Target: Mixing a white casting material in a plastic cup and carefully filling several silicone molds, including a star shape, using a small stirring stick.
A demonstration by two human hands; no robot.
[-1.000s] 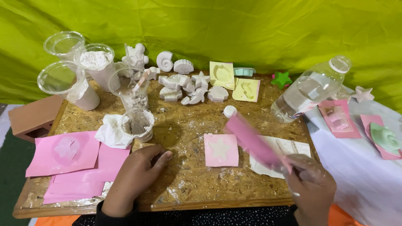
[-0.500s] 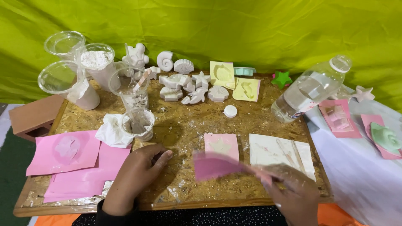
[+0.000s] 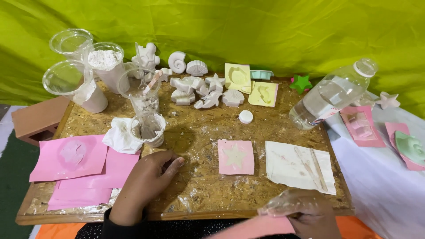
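Pink mould (image 3: 261, 226) pinched in right hand (image 3: 310, 217) fingers below star mould (image 3: 236, 156) | left hand (image 3: 146, 186) laid flat, fingers together, on counter (image 3: 208, 194) | gentle flexing advised.

A rough, speckled chipboard tabletop (image 3: 199, 186) carries matt white plaster casts (image 3: 208, 90), clear glossy plastic cups (image 3: 66, 79) (one dusted with powder), a see-through plastic bottle (image 3: 332, 95) and a smooth pink mould (image 3: 236, 157). Crumpled white tissue (image 3: 118, 136) lies before creased, slightly shiny green cloth (image 3: 265, 31).
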